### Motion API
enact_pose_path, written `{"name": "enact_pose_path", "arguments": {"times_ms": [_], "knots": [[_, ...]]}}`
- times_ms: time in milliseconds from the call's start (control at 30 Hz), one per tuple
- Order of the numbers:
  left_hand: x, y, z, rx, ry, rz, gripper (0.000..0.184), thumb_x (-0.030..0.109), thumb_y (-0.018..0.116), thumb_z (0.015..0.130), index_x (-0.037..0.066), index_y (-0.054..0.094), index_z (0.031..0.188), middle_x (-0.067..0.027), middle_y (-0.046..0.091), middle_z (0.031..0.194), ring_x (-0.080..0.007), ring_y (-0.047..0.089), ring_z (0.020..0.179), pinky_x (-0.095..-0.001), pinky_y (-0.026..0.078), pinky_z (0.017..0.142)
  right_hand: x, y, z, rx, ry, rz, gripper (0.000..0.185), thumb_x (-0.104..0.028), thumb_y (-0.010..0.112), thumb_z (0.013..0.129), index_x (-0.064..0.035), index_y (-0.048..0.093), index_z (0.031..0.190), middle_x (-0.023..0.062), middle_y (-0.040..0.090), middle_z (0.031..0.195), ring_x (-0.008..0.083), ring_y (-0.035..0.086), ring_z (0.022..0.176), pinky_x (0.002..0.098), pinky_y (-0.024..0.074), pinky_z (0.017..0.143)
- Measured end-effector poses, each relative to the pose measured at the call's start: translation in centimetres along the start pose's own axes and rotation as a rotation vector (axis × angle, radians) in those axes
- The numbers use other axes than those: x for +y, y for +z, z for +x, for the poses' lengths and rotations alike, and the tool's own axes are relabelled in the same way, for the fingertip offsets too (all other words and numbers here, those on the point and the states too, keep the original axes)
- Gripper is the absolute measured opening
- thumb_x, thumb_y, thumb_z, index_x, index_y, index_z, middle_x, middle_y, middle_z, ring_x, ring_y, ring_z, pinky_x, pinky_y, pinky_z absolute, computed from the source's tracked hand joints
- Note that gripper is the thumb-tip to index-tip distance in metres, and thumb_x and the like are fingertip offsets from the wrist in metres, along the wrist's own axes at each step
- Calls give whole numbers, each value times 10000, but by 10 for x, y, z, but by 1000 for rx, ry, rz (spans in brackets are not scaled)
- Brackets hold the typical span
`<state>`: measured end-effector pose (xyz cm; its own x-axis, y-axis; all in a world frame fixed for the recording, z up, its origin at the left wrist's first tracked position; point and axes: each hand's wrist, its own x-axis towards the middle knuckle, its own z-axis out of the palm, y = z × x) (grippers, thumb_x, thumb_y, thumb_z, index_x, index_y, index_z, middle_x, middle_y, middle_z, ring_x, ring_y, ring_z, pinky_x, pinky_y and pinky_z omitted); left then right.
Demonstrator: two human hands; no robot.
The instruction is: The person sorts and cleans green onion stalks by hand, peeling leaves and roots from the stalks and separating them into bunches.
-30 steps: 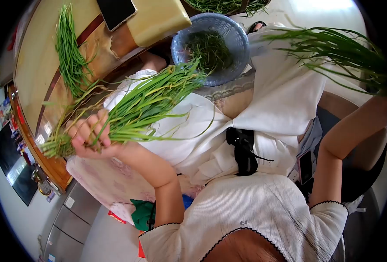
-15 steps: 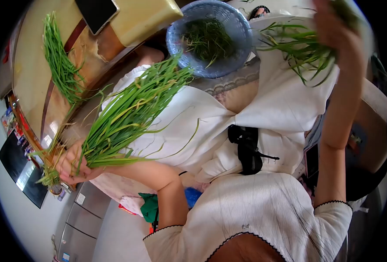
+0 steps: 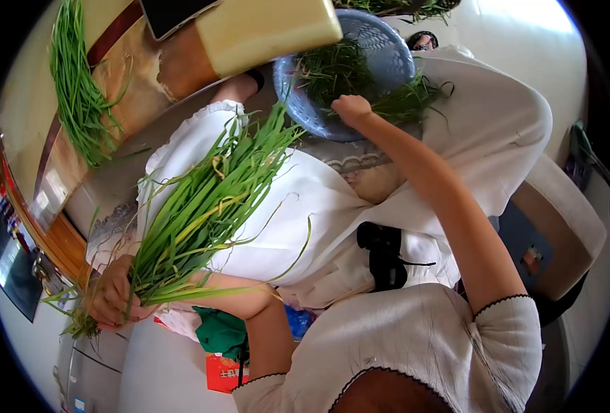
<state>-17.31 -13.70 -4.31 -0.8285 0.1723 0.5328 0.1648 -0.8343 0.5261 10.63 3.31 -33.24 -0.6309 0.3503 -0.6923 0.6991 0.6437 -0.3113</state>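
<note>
My left hand [image 3: 114, 292] is wrapped round the root end of a large bunch of long green stalks [image 3: 202, 206], some of them yellowed, which lies over my lap. My right hand [image 3: 352, 110] is closed at the near side of a blue basket [image 3: 394, 58], gripping a smaller green bunch [image 3: 405, 101] whose leaves spread to the right over the basket's rim. Dark green cuttings [image 3: 329, 67] lie inside the basket. Another bundle of green stalks [image 3: 78, 89] rests on the table at the upper left.
A wooden-toned table [image 3: 270, 31] with a dark tablet or phone [image 3: 171, 14] fills the upper left. More greens [image 3: 387, 7] lie beyond the basket. A chair [image 3: 560, 213] stands at the right. A red box [image 3: 226, 372] and green cloth [image 3: 221, 332] are beside my left arm.
My right hand has come down from the upper right to the basket with its small bunch. My left hand has lowered slightly, still holding the large bunch.
</note>
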Motion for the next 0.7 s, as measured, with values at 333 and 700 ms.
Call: {"name": "enact_pose_path", "arguments": {"times_ms": [333,700], "knots": [[-26,-4,-16,-201,-83,-126,169,241,483,733,138,372,657,54,444,544,-62,454,471,-176,338,494,12,-130,-92,494,13,996,218,-234,584,681,-17,587,694,34,479,462,84,421,421,229,335,424],[-35,44,-25,-294,-639,-365,149,231,463,706,168,372,607,88,407,430,-27,418,353,-140,297,388,8,-128,-91,443,103,994,180,-215,582,682,-35,583,670,-10,433,442,53,385,410,208,296,403]]}}
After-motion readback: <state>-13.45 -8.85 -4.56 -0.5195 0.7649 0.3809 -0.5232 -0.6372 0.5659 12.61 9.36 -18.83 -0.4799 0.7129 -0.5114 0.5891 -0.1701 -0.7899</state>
